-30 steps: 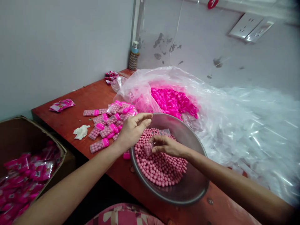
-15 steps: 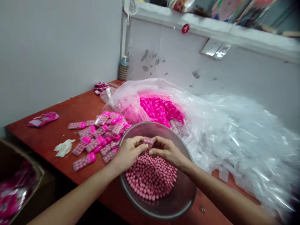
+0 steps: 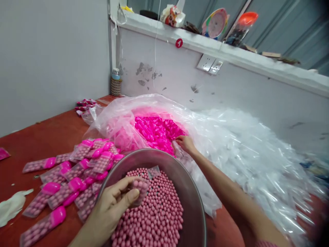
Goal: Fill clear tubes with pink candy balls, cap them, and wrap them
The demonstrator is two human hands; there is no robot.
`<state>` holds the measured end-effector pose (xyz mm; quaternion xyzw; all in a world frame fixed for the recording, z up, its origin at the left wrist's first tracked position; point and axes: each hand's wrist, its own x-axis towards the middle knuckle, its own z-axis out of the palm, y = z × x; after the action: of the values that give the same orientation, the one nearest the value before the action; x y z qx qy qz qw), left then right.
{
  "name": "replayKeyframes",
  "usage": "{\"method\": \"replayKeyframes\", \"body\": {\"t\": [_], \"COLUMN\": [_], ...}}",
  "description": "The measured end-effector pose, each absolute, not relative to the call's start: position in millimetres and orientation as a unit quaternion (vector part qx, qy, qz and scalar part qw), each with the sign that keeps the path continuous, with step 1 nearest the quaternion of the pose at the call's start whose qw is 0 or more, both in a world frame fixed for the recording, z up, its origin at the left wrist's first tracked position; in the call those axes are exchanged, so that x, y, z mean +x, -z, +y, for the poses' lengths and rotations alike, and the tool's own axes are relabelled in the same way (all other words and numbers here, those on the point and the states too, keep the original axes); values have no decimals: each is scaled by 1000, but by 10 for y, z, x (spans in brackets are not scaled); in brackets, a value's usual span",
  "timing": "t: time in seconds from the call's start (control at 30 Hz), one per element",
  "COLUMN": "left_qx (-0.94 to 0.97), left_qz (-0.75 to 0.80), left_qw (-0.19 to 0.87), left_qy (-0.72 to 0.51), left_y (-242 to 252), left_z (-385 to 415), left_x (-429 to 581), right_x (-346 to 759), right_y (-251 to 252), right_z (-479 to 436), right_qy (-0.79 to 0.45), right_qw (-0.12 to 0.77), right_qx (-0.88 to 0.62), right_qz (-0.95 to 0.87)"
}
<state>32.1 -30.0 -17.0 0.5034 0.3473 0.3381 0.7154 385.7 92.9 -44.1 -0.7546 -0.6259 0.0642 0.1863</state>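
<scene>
Table (image 3: 46, 137): red-brown, runs from the left to the far wall. Clear plastic heap (image 3: 244, 147): loose film, fills the right side against the wall. Bag (image 3: 115, 120): clear, open, centre far, touching the heap; holds bright pink caps (image 3: 156, 130). Bowl (image 3: 190, 192): round metal, near centre, its far rim against the bag; part filled with pale pink balls (image 3: 156, 216). Packs (image 3: 77, 171): filled clear cases with pink caps, lying in a loose pile left of the bowl, just beside its rim. Left hand (image 3: 113, 202): near, over the bowl's left rim, thumb and fingers closed on a small clear case (image 3: 140, 188) filled with balls and held just above the balls. Right hand (image 3: 185, 143): reaching past the bowl, fingers curled down on the caps at the bag's near edge; whether they grip a cap cannot be told. Rag (image 3: 10, 206): white, near left. Bottle (image 3: 115, 82): far corner, upright.
</scene>
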Motion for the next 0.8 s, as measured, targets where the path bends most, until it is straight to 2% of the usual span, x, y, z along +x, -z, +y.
{"method": "replayKeyframes", "body": {"t": [0.17, 0.4, 0.6, 0.8], "left_qx": [507, 587, 568, 558], "left_qz": [374, 410, 394, 375], "left_qw": [701, 610, 633, 629], "left_qy": [-334, -339, -348, -389], "left_y": [230, 285, 280, 229], "left_z": [-300, -294, -308, -302], "left_x": [310, 286, 295, 341], "right_x": [3741, 3731, 3789, 3466], "right_y": [613, 694, 464, 107], "right_z": [1417, 1617, 1183, 405], "right_qy": [-2, 17, 14, -69], "right_qw": [142, 116, 200, 320], "right_qx": [-757, -741, -725, -660], "right_qz": [-638, -661, -659, -677]}}
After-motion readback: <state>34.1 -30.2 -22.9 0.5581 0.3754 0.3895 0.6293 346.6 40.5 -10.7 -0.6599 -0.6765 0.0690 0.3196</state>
